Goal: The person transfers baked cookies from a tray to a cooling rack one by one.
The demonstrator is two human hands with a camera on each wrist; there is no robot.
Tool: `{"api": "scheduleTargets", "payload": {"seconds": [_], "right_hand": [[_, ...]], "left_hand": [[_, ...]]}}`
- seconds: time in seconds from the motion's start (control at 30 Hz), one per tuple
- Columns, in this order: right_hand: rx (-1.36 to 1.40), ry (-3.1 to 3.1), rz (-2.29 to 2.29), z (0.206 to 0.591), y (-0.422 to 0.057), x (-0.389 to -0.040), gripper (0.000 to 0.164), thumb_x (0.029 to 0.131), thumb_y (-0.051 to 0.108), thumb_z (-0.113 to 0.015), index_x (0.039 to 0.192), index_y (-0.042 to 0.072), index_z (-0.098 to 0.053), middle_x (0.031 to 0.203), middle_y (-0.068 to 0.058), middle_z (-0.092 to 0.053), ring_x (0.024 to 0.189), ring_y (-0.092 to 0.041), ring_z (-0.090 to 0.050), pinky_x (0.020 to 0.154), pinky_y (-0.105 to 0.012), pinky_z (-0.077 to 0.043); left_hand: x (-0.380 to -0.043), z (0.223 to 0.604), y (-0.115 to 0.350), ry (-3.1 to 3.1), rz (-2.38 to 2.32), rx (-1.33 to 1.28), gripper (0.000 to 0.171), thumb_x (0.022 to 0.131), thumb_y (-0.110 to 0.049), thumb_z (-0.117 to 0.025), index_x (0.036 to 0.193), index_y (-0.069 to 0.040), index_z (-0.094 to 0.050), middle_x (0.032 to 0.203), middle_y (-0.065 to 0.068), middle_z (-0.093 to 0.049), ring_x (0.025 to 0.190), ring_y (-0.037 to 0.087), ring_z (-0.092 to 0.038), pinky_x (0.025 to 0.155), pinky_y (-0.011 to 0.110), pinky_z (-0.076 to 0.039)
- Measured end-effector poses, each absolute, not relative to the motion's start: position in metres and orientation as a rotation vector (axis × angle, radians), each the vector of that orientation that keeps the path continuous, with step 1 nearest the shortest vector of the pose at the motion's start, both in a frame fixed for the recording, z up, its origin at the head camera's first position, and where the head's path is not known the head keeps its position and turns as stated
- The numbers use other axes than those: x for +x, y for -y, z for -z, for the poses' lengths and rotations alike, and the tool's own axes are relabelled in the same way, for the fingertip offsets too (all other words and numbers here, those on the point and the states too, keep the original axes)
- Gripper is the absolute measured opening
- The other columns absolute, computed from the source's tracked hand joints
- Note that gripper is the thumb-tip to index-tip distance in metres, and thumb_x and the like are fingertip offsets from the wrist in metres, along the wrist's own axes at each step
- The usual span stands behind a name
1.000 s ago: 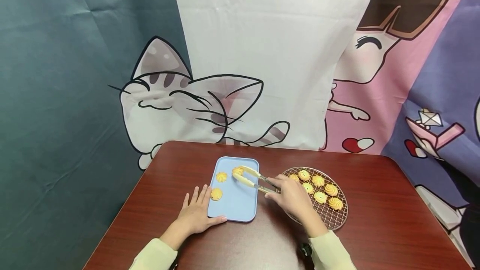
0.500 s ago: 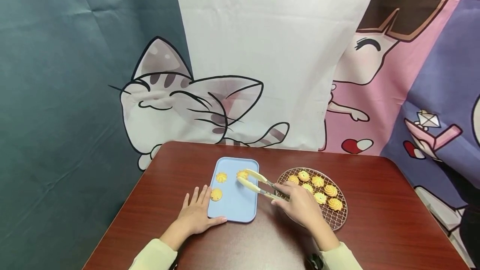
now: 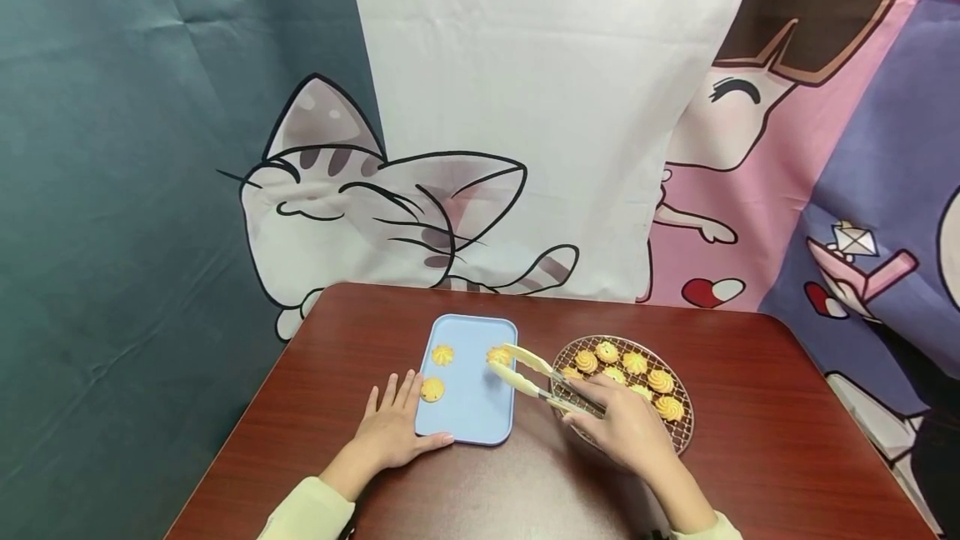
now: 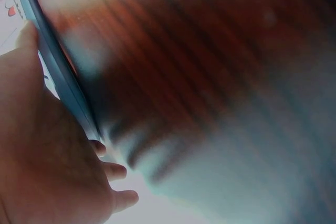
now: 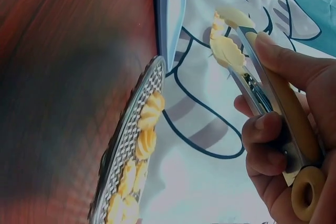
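Spread fingers of my left hand (image 3: pixel 393 430) rest at the left side of a light blue tray (image 3: pixel 472 415), the thumb along its front edge. My right hand (image 3: pixel 626 427) grips a pair of tongs (image 3: pixel 555 397) with cream scalloped tips and metal arms. Between the tips is a ridged yellow cookie (image 3: pixel 498 355), which overlaps the tray's right part in the head view. In the right wrist view that pinched cookie (image 5: pixel 216 27) shows above the tray's level. Two more cookies lie on the tray: a ridged one (image 3: pixel 442 355) and a flatter round one (image 3: pixel 432 390).
Right of the tray stands a round wire rack (image 3: pixel 684 432) with several piped cookies (image 3: pixel 660 381) on it, partly behind my right hand. Both stand on a dark red wooden table (image 3: pixel 780 415). A printed curtain (image 3: pixel 600 107) hangs behind the table's far edge.
My right hand has drawn the tongs and the cookie rightward across the tray, from its middle toward the right rim. The left hand has stayed in place.
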State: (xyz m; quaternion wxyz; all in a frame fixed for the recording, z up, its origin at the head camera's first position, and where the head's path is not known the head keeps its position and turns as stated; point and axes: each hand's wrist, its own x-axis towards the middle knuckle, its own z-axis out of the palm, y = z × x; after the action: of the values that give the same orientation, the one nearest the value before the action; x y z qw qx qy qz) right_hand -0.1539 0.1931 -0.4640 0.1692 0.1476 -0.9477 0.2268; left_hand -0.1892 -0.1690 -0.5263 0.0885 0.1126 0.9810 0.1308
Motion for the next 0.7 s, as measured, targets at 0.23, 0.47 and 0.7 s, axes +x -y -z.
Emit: {"api": "scheduleTargets", "payload": {"seconds": [0.23, 0.47, 0.7], "right_hand": [[0.381, 2.706, -0.623, 0.463, -0.205, -0.144, 0.052, 0.076, 0.036, -0.089, 0.124, 0.022, -0.075, 0.115, -0.002, -0.074, 0.101, -0.028, -0.072, 0.081, -0.051, -0.057], [0.366, 2.692, -0.621, 0.461, -0.215, -0.138, 0.049, 0.076, 0.035, -0.089, 0.122, 0.021, -0.076, 0.111, 0.0, -0.074, 0.1, -0.027, -0.072, 0.08, -0.051, -0.057], [0.36, 2.653, -0.607, 0.463, -0.227, -0.13, 0.049, 0.075, 0.032, -0.09, 0.121, 0.019, -0.077, 0.108, -0.002, -0.074, 0.098, -0.029, -0.072, 0.078, -0.052, -0.057]], "left_hand": [[-0.19, 0.526, 0.169, -2.918, -0.381, 0.338, 0.119, 0.079, -0.086, -0.053, 0.162, -0.007, -0.02, 0.168, 0.015, -0.019, 0.154, 0.041, -0.013, 0.121, 0.064, -0.007], [-0.19, 0.526, 0.17, -2.919, -0.372, 0.338, 0.119, 0.079, -0.087, -0.052, 0.162, -0.008, -0.019, 0.168, 0.014, -0.018, 0.154, 0.041, -0.013, 0.121, 0.064, -0.007], [-0.189, 0.526, 0.169, -2.912, -0.385, 0.336, 0.12, 0.079, -0.087, -0.053, 0.162, -0.007, -0.019, 0.168, 0.014, -0.018, 0.154, 0.041, -0.012, 0.12, 0.064, -0.007]]}}
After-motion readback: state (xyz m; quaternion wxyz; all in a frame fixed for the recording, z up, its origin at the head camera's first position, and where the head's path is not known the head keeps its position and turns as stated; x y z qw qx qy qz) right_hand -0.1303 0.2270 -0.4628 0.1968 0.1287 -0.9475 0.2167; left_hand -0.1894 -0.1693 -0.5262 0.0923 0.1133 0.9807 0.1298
